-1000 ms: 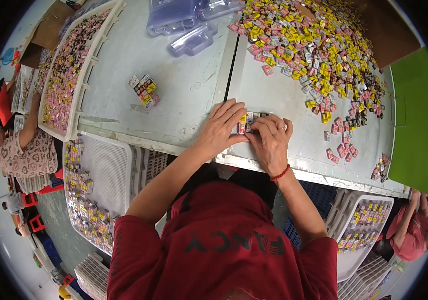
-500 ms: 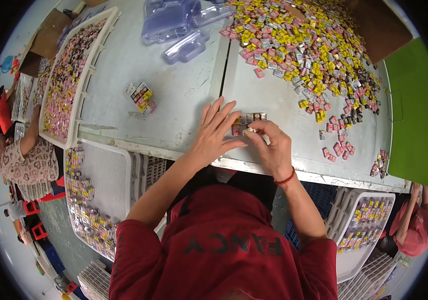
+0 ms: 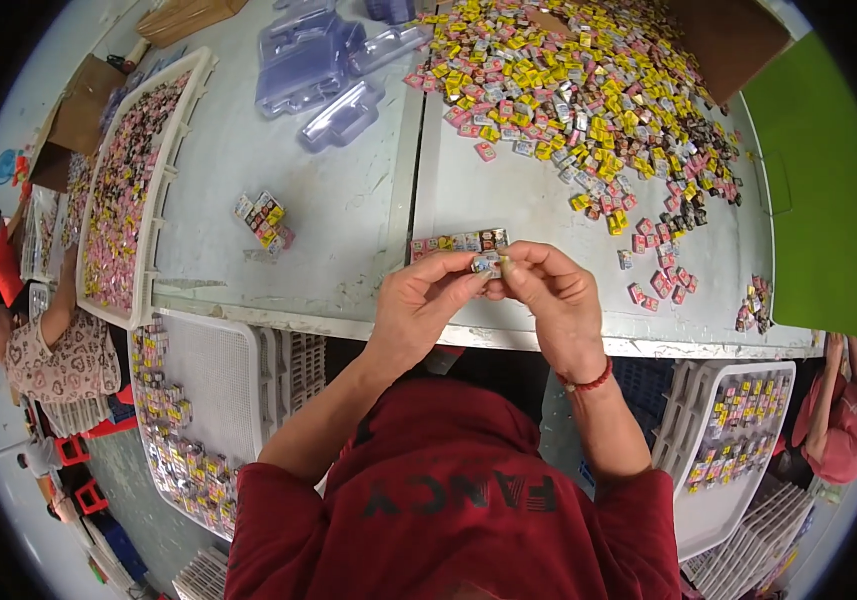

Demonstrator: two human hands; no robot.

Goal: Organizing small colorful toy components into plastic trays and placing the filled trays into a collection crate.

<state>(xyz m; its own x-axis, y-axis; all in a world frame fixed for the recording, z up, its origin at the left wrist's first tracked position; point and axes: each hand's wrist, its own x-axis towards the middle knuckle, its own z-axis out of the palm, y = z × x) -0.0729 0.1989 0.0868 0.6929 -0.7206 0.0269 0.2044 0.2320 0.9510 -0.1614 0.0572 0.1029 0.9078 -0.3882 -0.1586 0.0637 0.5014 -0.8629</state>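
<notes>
Left hand point(image 3: 410, 312) and right hand point(image 3: 562, 308) partly hide a small block point(image 3: 486, 263) — its markings too tiny to read — as a heap of pieces point(image 3: 598, 130) runs past the top edge.

hands point(image 3: 562, 312): 2 | held boxes point(image 3: 486, 263): at least 1 | small-box row point(image 3: 463, 242): 1 | large box heap point(image 3: 588, 100): 1 | bracelet point(image 3: 586, 382): 1

This is a packing workshop in a factory: loose boxes point(image 3: 588, 115) heap the worktop point(image 3: 338, 220) beyond the fingers point(image 3: 546, 258), a brimming crate point(image 3: 170, 150) stands far left of them, stacked trays point(image 3: 216, 375) flank them lower down, and co-workers point(image 3: 56, 345) appear well off either side.
</notes>
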